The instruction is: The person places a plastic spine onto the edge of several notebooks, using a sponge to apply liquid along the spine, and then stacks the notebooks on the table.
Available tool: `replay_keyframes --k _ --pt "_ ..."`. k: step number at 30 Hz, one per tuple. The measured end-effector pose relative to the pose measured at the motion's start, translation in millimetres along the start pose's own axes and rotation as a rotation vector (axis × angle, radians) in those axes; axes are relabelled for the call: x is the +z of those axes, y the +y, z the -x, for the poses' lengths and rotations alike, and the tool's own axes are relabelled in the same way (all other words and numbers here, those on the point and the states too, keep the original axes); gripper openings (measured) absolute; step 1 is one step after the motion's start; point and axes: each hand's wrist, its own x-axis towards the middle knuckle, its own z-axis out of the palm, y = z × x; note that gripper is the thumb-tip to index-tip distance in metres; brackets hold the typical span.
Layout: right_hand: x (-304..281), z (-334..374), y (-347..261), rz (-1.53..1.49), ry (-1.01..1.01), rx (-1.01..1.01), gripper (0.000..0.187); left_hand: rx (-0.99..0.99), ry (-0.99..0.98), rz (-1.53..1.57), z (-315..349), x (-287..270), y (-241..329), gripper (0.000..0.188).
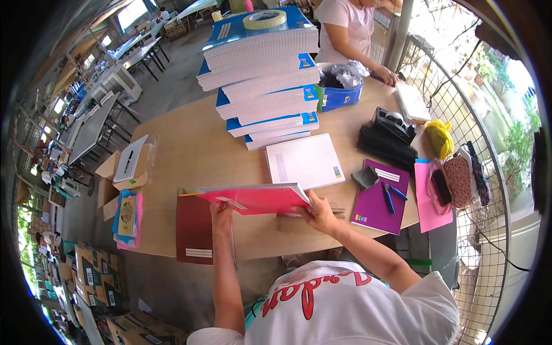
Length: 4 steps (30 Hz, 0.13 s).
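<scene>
Both my hands grip a red-pink notebook (261,202), tilted above the table's near edge. My left hand (221,215) closes on its left end, and my right hand (319,215) pinches the right end with the thumb on top. Partly beneath it, a dark red notebook (192,230) overhangs the table edge. Just beyond lies a notebook with a white cover (305,161). To the right, blue-handled pliers (388,196) and a small grey piece (365,177) rest on a purple notebook (374,211).
A tall stack of blue-covered notebooks (261,57) carries a tape roll (264,19). Black coils (386,146), a tape dispenser (395,124), a yellow bag (440,140) and a blue bin (341,98) stand rightward. A co-worker's hand (386,76) rests beyond. An open carton (131,164) sits left.
</scene>
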Motion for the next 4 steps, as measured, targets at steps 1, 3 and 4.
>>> replay_keyframes --k 1,3,4 --pt "1.9 2.0 6.6 0.028 -0.002 0.015 0.033 -0.001 0.007 0.002 1.8 -1.5 -5.2 0.023" --pt "2.8 5.2 5.3 0.095 -0.019 0.056 0.032 0.068 -0.128 0.104 8.2 -17.8 -22.2 0.034" --pt "-4.7 14.3 14.7 0.111 0.002 0.071 0.032 0.073 -0.103 0.104 12.4 -27.1 -23.1 0.034"
